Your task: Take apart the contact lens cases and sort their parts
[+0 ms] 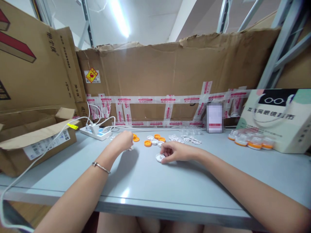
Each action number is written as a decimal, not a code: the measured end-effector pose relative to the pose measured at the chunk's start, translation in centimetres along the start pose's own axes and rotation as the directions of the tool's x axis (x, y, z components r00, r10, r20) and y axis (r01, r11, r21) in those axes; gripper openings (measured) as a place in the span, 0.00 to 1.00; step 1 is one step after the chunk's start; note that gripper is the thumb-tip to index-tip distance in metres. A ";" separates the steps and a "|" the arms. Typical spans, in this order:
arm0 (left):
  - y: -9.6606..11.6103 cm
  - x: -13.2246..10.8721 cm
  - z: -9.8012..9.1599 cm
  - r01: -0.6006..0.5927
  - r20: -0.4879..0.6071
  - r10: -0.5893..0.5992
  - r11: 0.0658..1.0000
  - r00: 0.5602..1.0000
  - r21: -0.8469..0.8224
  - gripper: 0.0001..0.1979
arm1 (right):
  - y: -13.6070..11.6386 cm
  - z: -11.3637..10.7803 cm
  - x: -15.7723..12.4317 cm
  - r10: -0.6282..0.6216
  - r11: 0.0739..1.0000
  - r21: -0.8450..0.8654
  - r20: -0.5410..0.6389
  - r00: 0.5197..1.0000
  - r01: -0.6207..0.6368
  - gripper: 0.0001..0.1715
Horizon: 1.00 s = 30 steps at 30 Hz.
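My right hand [175, 151] pinches the rim of a round white cap [159, 158] just above or on the table; its other fingers are curled. Further left, my left hand [124, 141] points down at the table with its fingers bent and closed. Its fingertips are mostly hidden, so what they hold, if anything, does not show. Small white pieces [131, 148] lie under it, and orange caps [136, 139] are just beyond. Between and behind the hands sits a group of orange rings [147, 143] and white caps [154, 141].
White toothed pieces [175, 139] and clear cups [190, 130] lie behind my right hand. Assembled clear-and-orange containers [255, 141] stand right, before a paper bag [274, 113]. A phone [215, 118] leans on the carton [150, 74]. At left are a power strip [98, 133] and open box [36, 145].
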<state>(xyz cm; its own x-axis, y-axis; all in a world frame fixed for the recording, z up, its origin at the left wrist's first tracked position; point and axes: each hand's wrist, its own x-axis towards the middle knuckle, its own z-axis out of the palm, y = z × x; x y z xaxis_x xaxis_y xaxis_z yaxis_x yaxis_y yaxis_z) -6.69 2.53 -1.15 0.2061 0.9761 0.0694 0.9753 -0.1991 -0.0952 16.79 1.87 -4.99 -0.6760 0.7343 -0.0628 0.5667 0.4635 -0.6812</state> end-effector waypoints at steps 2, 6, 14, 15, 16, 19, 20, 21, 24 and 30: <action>0.7 -0.2 0.0 -0.056 -0.051 0.054 0.998 0.997 -0.036 0.10 | -0.1 0.0 0.0 0.000 1.000 -0.001 0.000 1.000 0.000 0.20; 3.3 -1.0 0.4 -0.501 -0.231 0.449 0.823 0.863 -0.268 0.09 | -0.1 0.1 0.2 -0.018 1.000 0.012 -0.001 1.000 0.018 0.19; 5.7 -1.3 2.1 -0.701 -0.200 0.685 0.607 0.700 -0.374 0.09 | 0.5 0.5 0.8 -0.070 0.997 0.017 -0.042 0.997 0.071 0.18; 5.6 -1.2 2.1 -0.695 -0.197 0.677 0.624 0.709 -0.358 0.10 | 0.5 0.5 0.8 -0.061 0.998 0.020 -0.044 0.997 0.062 0.18; 5.5 -1.1 2.1 -0.687 -0.196 0.667 0.641 0.719 -0.341 0.10 | 0.4 0.5 0.7 -0.052 0.998 0.024 -0.042 0.998 0.053 0.19; 5.4 -1.0 2.1 -0.675 -0.181 0.657 0.662 0.732 -0.326 0.09 | 0.2 0.4 0.6 -0.032 0.999 0.040 -0.028 0.999 0.034 0.19; 5.4 -1.0 2.2 -0.677 -0.179 0.661 0.658 0.729 -0.329 0.08 | 0.1 0.4 0.6 -0.033 0.998 0.046 -0.022 0.999 0.034 0.19; 5.4 -0.9 2.2 -0.679 -0.178 0.663 0.655 0.727 -0.331 0.08 | 0.1 0.4 0.6 -0.036 0.998 0.053 -0.017 0.999 0.037 0.19; 5.5 -0.7 2.5 -0.673 -0.198 0.647 0.669 0.736 -0.316 0.07 | 0.3 0.4 0.9 -0.044 0.996 0.074 -0.023 0.999 0.046 0.19; 5.9 -0.7 2.7 -0.645 -0.193 0.617 0.714 0.763 -0.271 0.06 | 0.6 0.8 1.4 -0.031 0.992 0.122 -0.055 0.998 0.038 0.18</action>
<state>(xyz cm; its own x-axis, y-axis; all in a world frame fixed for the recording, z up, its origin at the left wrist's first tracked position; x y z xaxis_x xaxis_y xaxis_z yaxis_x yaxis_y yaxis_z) -1.26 0.94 -4.45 0.7739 0.6055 0.1856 0.5851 -0.7957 0.1565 15.84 2.75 -6.03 -0.6663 0.7456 -0.0014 0.4789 0.4265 -0.7673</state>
